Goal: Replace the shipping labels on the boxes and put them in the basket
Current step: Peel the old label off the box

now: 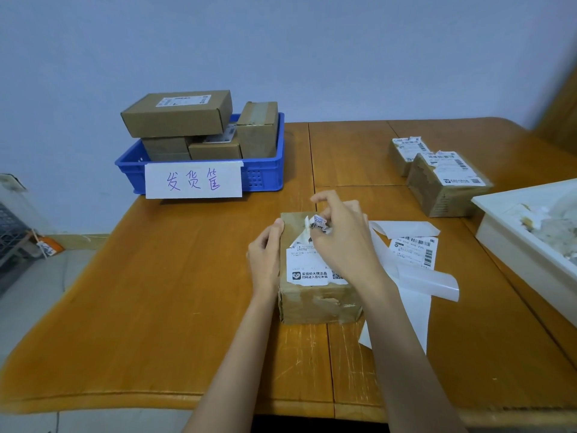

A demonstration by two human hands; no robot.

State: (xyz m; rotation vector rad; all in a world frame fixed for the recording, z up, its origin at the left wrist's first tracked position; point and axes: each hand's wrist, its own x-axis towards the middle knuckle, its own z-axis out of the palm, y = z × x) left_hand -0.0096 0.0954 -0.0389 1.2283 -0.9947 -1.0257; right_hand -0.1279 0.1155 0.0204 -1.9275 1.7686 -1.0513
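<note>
Cardboard box sits on wooden table, near its front edge, about mid-width; long axis runs away from the person, slightly tilted, short end facing the camera; labelled face up. Old shipping label on top is partly torn off at the far end, printed logo strip at the near end still stuck down; peeled scrap curls up above the far part of the box.

Left hand grips the box's left side, thumb on the top edge; right hand pinches the crumpled scrap between fingertips, other fingers curled over the box.

Just right of the box: fresh label with barcodes lying flat among white backing sheets. Far right: two more boxes with ragged labels; white tray holding paper scraps. Far left: blue basket with handwritten sign, several boxes stacked inside.
</note>
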